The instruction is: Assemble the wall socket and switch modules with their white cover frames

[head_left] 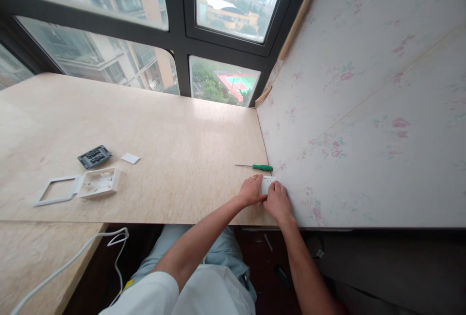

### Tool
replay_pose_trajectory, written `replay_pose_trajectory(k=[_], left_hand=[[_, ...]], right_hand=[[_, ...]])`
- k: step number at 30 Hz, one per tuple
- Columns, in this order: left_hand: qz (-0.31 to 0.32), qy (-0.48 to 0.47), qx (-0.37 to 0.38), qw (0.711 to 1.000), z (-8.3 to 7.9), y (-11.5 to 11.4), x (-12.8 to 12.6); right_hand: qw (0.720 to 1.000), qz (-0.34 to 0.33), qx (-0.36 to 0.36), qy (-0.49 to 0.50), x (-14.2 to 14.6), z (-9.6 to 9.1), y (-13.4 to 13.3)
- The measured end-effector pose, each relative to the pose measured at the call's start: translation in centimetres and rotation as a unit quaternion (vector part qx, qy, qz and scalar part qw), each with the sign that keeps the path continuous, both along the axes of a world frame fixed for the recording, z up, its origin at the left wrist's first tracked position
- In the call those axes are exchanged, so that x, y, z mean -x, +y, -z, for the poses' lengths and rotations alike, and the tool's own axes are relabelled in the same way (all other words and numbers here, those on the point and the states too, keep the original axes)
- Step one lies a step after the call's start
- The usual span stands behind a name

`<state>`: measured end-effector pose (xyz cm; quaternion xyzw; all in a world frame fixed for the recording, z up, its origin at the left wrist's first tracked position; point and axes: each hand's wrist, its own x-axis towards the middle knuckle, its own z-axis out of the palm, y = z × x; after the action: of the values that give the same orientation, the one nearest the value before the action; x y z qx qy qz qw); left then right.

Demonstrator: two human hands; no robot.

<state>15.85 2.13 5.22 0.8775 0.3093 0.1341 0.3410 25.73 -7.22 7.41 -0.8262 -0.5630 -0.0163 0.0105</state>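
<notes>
A white socket panel (268, 182) with small dark slots lies at the right end of the stone sill, close against the wall. My left hand (251, 190) grips its left side, a ring on one finger. From the right, my right hand (278, 200) has its fingers curled on the panel's near right edge. Both hands cover part of it. Just beyond them lies a screwdriver (260, 167) with a green handle, its shaft pointing left.
Toward the left of the sill (174, 159) lie a dark grey module (95, 157), a small white plate (130, 158), a white box (98, 183) and a white frame (58, 190). A white cable (69, 262) hangs at lower left. Papered wall (364, 111) borders the right; windows stand behind.
</notes>
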Motion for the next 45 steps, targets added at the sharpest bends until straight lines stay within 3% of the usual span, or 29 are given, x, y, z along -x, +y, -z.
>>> replay_pose_trajectory(k=[13,22,26,31,37,41,45], left_hand=[[0.005,-0.017,-0.005,1.000,0.2,-0.2,0.3],[0.006,-0.035,0.008,0.999,0.4,-0.5,0.3],[0.011,-0.052,0.026,0.998,0.6,-0.4,0.5],[0.023,-0.104,0.064,0.992,1.4,0.1,1.4],[0.004,-0.146,0.069,0.987,2.5,1.4,6.6],[-0.051,-0.164,0.061,0.983,2.8,2.0,12.9],[-0.144,-0.188,0.057,0.970,2.9,2.0,19.8]], right_hand=[[0.999,-0.004,0.031,-0.032,0.7,-0.3,0.0],[0.999,0.017,0.028,-0.013,2.0,-0.7,-1.7],[0.999,0.019,0.004,0.040,3.3,-0.9,-3.1],[0.988,0.025,-0.086,0.126,6.2,-0.4,-4.1],[0.968,-0.004,-0.137,0.208,9.1,1.5,-3.1],[0.953,-0.072,-0.146,0.255,11.0,3.1,-1.3],[0.937,-0.134,-0.138,0.291,13.2,4.5,0.7]])
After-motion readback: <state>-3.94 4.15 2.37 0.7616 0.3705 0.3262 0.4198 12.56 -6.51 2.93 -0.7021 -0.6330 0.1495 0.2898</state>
